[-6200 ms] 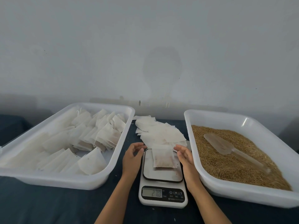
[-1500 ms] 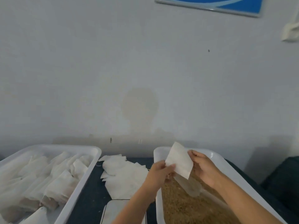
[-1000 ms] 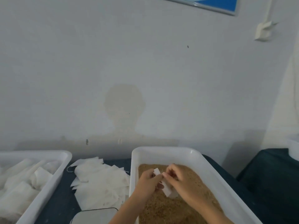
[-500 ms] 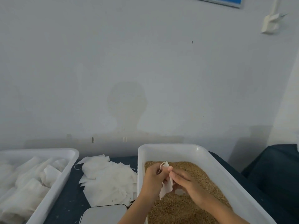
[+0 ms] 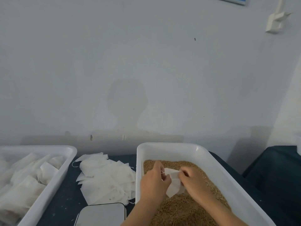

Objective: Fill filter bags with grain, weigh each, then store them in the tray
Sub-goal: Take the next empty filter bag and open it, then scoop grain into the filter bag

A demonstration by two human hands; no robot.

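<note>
Both hands, left (image 5: 154,181) and right (image 5: 193,181), pinch one white bag (image 5: 174,185) over the grain (image 5: 187,211) in the right tray (image 5: 241,198), scale (image 5: 102,214) near-left of it.

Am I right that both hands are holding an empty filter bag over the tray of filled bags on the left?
Not quite. The head view shows the left hand and right hand holding the filter bag over the grain tray on the right, not the tray of filled bags. The rest stands.
</note>
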